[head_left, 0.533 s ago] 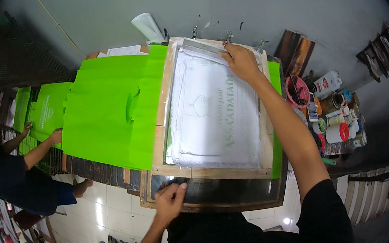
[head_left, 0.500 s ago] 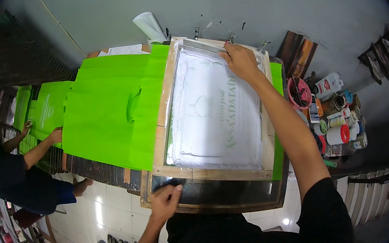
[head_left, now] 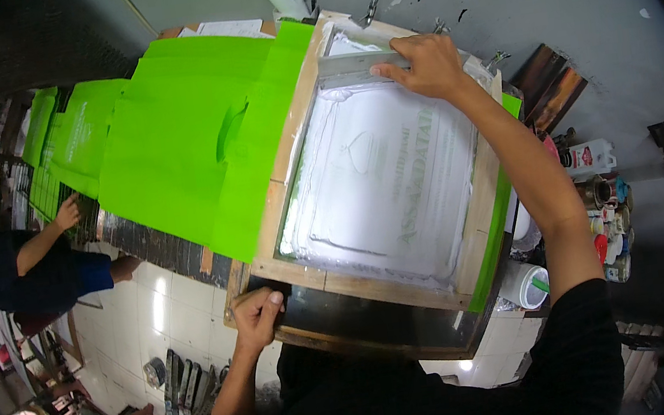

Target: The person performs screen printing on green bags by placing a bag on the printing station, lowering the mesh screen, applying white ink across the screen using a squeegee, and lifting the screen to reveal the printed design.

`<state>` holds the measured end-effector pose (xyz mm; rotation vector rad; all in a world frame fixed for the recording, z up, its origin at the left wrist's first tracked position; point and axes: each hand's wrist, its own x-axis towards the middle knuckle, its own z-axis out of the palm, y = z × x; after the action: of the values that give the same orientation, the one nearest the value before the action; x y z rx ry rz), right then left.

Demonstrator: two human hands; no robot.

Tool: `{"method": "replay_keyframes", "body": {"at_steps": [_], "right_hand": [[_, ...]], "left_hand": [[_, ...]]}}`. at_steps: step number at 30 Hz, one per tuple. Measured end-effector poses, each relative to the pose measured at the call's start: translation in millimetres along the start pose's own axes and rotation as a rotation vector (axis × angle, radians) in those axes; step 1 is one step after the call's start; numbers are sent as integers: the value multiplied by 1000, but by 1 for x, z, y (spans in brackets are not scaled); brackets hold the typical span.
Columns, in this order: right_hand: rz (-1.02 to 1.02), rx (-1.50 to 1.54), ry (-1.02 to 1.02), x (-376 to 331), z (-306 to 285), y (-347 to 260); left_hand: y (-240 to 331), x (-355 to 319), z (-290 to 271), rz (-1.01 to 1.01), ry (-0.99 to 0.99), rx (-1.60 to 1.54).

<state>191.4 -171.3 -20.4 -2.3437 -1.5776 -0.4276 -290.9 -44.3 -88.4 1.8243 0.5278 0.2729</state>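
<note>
A wooden-framed printing screen (head_left: pixel 391 281) lies on a dark, wood-edged board (head_left: pixel 361 312). White ink (head_left: pixel 327 171) covers its mesh, thickest along the margins, and a design with lettering shows through. At the screen's far end my right hand (head_left: pixel 426 63) is closed on a squeegee (head_left: pixel 344 67) with a flat grey blade, which stands tilted across the mesh. My left hand (head_left: pixel 256 316) is closed at the board's near left corner, thumb on top. What its curled fingers hold, if anything, is hidden. Bright green sheets (head_left: pixel 167 145) lie left of the screen, and green shows under its right edge.
Metal clamps (head_left: pixel 440 27) stand behind the screen by the grey wall. At right are a white tub (head_left: pixel 524 285) and several paint containers (head_left: pixel 612 223). Another person (head_left: pixel 20 262) stands at the left, one hand near the green sheets. Long tools (head_left: pixel 180 384) stand below left.
My right hand has drawn the squeegee a little nearer along the mesh, its blade now more upright. My left hand has closed further at the corner. The other person's arm has moved from the green sheets.
</note>
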Motion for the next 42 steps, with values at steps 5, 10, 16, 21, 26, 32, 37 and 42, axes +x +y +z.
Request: {"method": "replay_keyframes", "body": {"at_steps": [5,10,16,21,26,32,37,42], "right_hand": [[-245,107,2,-20,5,-38],[-461,231,-27,-35,-5,-90],[-575,350,-122,-51,-11,-139],[-561,349,-231,-54,-11,-128],[-550,340,-308,-67,-22,-115],[-565,302,-389,-98,-43,-68],[-342,386,-339,-105,-102,-36],[-166,326,-20,-102,-85,-10]], "left_hand": [[0,1,5,15,39,-47],[6,2,5,-29,50,-40],[7,0,5,-31,79,-63],[2,-2,4,10,99,-95],[1,-1,4,-11,113,-106],[-6,-3,3,-27,104,-86],[0,-1,3,-11,114,-74],[-6,0,2,-24,112,-114]]}}
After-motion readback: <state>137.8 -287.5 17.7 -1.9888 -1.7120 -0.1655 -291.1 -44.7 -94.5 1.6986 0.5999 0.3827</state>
